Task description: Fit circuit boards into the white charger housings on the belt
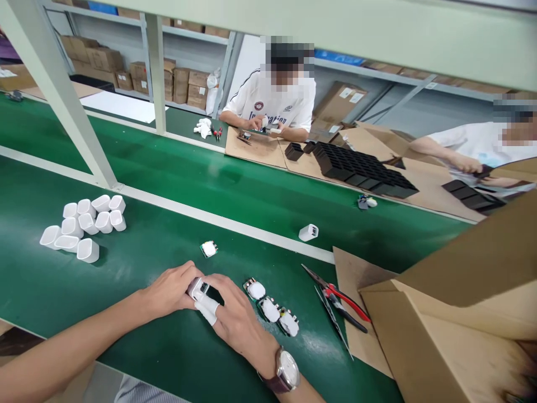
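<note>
A small white plastic housing (196, 287) with part of a circuit board in its opening is held between both hands over the green bench. My left hand (174, 288) is closed around its left side. My right hand (235, 313), with a white cover on the thumb and a watch at the wrist, closes on it from the right. Just right of that hand lie several circuit boards (271, 309) with white pads on top. One more circuit board (208, 249) sits beyond the hands. At the left stands a group of several empty white housings (88, 250).
Red-handled pliers (344, 302) and tweezers (333, 322) lie at the right beside an open cardboard box (419, 336). A filled white housing (309, 232) rests past the pale strip. Across the bench, two people work near black trays (361, 168).
</note>
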Motion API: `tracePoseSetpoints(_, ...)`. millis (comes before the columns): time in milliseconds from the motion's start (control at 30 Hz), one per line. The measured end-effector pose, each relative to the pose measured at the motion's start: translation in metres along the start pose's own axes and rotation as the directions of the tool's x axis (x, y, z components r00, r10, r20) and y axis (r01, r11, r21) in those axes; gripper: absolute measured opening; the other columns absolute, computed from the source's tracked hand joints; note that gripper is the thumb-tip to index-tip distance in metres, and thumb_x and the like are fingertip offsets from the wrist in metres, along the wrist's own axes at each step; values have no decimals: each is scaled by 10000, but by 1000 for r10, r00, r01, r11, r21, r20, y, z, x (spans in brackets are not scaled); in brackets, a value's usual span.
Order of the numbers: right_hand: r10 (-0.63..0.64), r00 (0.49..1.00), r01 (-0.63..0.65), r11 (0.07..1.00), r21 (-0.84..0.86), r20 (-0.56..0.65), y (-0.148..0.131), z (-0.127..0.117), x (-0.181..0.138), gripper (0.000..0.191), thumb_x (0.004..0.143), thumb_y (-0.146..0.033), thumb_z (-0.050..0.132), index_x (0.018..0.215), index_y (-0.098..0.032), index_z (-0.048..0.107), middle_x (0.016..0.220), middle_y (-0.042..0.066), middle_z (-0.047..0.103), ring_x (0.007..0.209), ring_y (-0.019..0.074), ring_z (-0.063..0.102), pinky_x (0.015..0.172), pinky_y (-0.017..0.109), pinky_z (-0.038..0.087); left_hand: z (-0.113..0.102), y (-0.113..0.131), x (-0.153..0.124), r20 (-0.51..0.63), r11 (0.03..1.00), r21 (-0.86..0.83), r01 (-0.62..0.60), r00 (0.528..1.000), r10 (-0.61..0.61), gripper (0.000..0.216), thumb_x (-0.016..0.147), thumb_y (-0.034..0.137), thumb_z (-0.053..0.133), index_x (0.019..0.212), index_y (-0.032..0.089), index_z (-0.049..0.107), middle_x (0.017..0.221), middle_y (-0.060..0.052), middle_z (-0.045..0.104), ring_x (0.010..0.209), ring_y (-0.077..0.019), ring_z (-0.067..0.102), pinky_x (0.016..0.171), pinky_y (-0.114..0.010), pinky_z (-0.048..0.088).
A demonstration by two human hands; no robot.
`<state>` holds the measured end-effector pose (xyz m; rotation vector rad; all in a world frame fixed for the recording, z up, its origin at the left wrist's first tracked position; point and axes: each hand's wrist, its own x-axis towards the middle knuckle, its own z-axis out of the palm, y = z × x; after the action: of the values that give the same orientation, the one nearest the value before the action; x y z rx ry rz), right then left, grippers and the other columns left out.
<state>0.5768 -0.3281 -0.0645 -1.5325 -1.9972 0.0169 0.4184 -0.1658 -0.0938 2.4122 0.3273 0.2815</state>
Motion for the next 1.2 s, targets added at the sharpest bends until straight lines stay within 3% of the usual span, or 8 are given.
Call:
tracePoseSetpoints(133,-8,990,28,989,-145,140,1,-3,3,368,920,-44,572,1244,-190,668,1461,155,565,1290,331,540,983,504,580,0,-3,0,-32,998,-8,-56,998,56,252,912,289,749,1055,227,550,953,12,563,758,-166,623,642,-275,449)
tracePoseSetpoints(500,114,987,-112,993,-21,115,-2,-11,16,316,1049,-225,548,1363,-220,583,1338,142,635,1146,288,648,952,485,592,-3,0,1,-24,998,59,-26,999,27,275,924,378,754,933,221,528,898,21,543,682,-149,582,584,-275,429)
tracePoseSetpoints(667,278,951,-255,952,168,-134,14,-26,6,422,1067,-244,556,1481,-263,476,1293,108,653,1162,227,662,998,415,590,-21,11,-5,-136,987,108,-117,982,131,619,822,542,859,1250,228,540,1171,-68,631,954,-242,686,782,-349,576)
tracePoseSetpoints(800,260,944,-243,964,106,-203,27,-40,-5,426,1060,-220,568,1476,-286,506,1322,115,642,1196,243,659,1016,431,584,-25,17,-11,-170,923,246,-294,925,340,144,1039,255,619,1176,215,603,1169,-87,665,997,-222,693,834,-338,583)
tracePoseSetpoints(933,236,943,-234,972,39,-233,35,-48,-12,393,1054,-203,564,1438,-286,544,1317,116,647,1184,243,667,986,418,596,-18,23,-15,-157,902,279,-330,911,382,130,1035,134,528,984,185,636,1101,-113,687,887,-205,678,716,-308,568)
tracePoseSetpoints(1033,226,954,-244,967,-72,-195,40,-52,-14,330,1055,-220,551,1382,-244,587,1326,136,648,1164,265,671,964,448,605,-19,26,-11,-116,963,85,-255,958,264,176,1033,180,532,900,185,647,1077,-119,698,870,-206,674,704,-308,569)
tracePoseSetpoints(1100,225,966,-244,955,-166,-126,43,-52,-13,301,1056,-230,538,1347,-209,610,1347,153,642,1174,291,665,985,497,596,-26,26,-4,-98,955,-287,-79,994,53,178,1023,267,597,869,187,639,1013,-98,711,842,-195,688,708,-302,586)
tracePoseSetpoints(1200,255,967,-251,931,-264,-20,43,-50,-10,302,1050,-238,537,1337,-181,613,1365,165,633,1199,318,646,1019,544,576,-41,23,8,37,578,-789,208,955,-293,282,964,399,715,829,186,587,836,-47,704,713,-164,683,637,-276,591)
